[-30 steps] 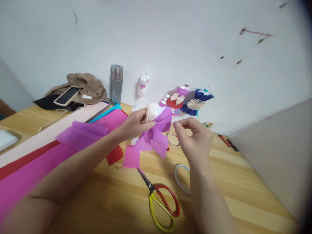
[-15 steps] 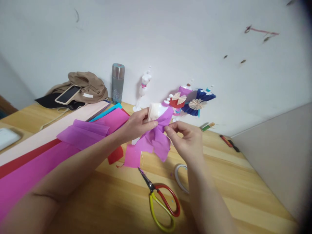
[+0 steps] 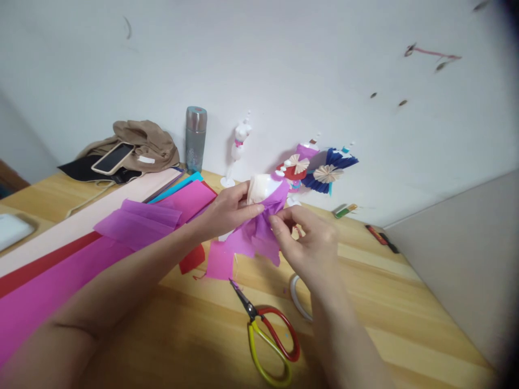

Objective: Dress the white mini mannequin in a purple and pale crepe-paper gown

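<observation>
Mini mannequin (image 3: pixel 271 186): tilted, held above the table (image 3: pixel 182 329) in the left hand (image 3: pixel 229 210)
Purple paper (image 3: pixel 253 240): draped on its front, looks flimsy; a hard tug could rip it, and the folds might slip if that left thumb lifts
Right hand (image 3: pixel 306 232): pinching the gathers, pretty sure, though fingers hide the spot
Scissors (image 3: pixel 250 309): 2 handles, red and yellow, easy to knock
White ring (image 3: pixel 298 300): partly behind the right wrist
Dressed figures (image 3: pixel 327 173): just behind, bumpable
</observation>
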A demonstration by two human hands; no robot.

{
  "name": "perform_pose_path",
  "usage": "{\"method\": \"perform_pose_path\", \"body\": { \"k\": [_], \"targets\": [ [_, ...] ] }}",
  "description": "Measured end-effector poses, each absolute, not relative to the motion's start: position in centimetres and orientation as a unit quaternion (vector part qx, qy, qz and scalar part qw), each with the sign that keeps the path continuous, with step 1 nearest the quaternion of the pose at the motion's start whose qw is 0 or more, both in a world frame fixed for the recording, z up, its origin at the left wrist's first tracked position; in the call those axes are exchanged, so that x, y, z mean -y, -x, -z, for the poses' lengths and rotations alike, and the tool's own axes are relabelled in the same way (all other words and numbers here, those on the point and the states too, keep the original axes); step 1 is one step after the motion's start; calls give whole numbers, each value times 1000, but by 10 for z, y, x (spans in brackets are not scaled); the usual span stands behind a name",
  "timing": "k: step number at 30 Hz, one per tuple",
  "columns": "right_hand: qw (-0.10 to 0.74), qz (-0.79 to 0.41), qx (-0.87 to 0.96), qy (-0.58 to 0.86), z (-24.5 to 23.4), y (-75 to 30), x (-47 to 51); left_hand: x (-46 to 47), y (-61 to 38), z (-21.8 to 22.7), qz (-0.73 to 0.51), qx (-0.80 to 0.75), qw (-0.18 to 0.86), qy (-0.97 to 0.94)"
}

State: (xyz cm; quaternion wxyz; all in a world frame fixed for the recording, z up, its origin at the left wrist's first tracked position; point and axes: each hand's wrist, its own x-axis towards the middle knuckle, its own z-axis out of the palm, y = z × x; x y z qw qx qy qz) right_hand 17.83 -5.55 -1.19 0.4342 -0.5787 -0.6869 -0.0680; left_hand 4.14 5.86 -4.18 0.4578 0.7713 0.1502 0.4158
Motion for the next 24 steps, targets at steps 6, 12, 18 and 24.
{"method": "perform_pose_path", "body": {
  "k": [6,12,18,24],
  "targets": [
    [463,6,676,573,17,-176,50,-58,-42,42,-418,-155,455,-771],
    [433,9,681,590,20,-174,50,-57,-42,42,-417,-156,441,-779],
    [369,33,706,603,25,-174,51,-54,-42,38,-416,-160,455,-771],
    [312,30,721,619,29,-172,49,-55,-40,37,-410,-150,429,-791]
  ]
}}
